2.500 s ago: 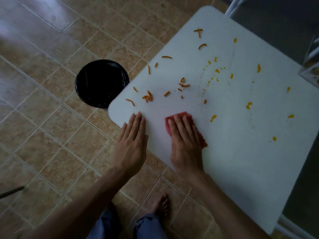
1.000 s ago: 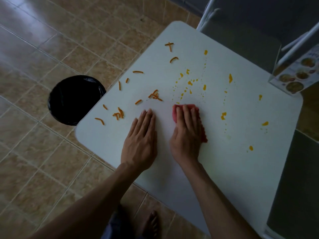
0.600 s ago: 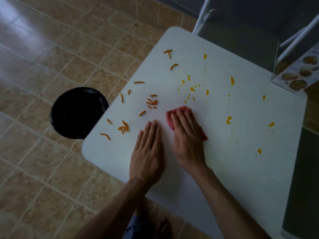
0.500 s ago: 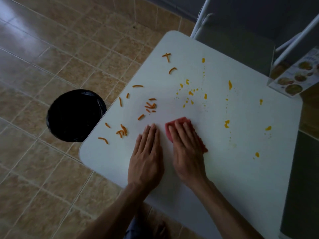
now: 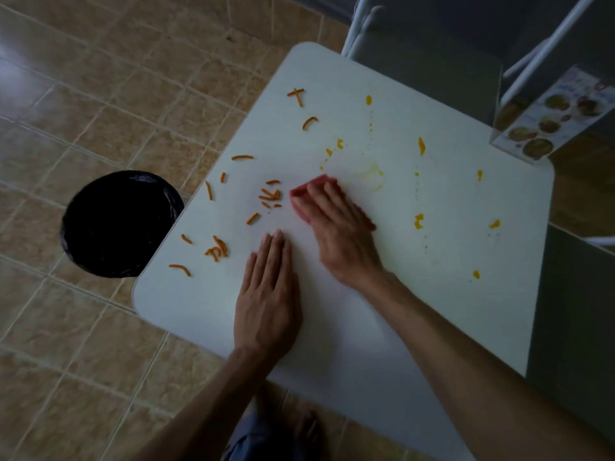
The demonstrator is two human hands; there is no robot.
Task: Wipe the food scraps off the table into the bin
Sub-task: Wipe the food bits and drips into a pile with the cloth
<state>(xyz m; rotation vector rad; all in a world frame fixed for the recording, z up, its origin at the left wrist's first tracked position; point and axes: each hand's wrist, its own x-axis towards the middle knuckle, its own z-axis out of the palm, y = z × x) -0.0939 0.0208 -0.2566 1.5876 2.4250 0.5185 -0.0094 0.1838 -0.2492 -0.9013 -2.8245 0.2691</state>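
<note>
A white table (image 5: 382,327) carries several orange food strips (image 5: 271,196) on its left half and yellow crumbs (image 5: 418,221) toward the right. My right hand (image 5: 336,227) presses flat on a red cloth (image 5: 301,194), whose left edge touches a small cluster of strips. A yellowish smear (image 5: 372,176) lies just right of the cloth. My left hand (image 5: 269,294) rests flat on the table, fingers together, holding nothing. A round bin with a black liner (image 5: 119,224) stands on the floor beside the table's left edge.
A menu stand (image 5: 552,124) sits at the table's far right corner. White chair frames (image 5: 362,24) stand beyond the far edge. Tan tiled floor (image 5: 100,94) lies to the left. My bare feet (image 5: 306,427) show under the near edge.
My right hand has slid the red cloth away from me and leftward, up against the strip cluster, leaving a yellow smear where small crumbs lay. My left hand has stayed flat.
</note>
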